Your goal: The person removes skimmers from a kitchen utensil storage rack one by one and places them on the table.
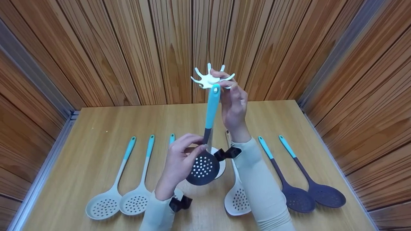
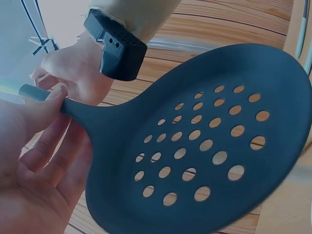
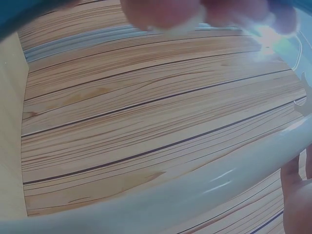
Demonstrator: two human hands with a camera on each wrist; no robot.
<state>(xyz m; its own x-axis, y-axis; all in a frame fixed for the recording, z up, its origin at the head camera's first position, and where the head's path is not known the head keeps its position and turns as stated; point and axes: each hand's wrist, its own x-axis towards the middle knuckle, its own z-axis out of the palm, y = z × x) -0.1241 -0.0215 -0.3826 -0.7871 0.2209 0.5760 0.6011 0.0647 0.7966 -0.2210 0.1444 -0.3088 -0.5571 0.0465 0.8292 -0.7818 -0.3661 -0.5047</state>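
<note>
My left hand (image 1: 183,158) pinches a dark perforated skimmer (image 1: 203,168) at its neck between thumb and fingers. The skimmer hangs bowl down, its turquoise handle (image 1: 212,107) pointing up in front of a white utensil stand (image 1: 205,79). Curved hooks spread from the stand's top, and its round base is partly hidden by the skimmer. With its fingers around one hook at the top, my right hand (image 1: 236,106) holds the stand. In the left wrist view the skimmer's holed bowl (image 2: 195,141) fills the right side. Whether the handle's end touches a hook I cannot tell.
Two pale skimmers (image 1: 103,205) lie on the table at left, and another turquoise handle (image 1: 172,138) shows behind my left hand. At right lie a pale slotted turner (image 1: 237,199) and two dark utensils (image 1: 327,195). Wooden panels (image 1: 173,51) stand behind and at both sides.
</note>
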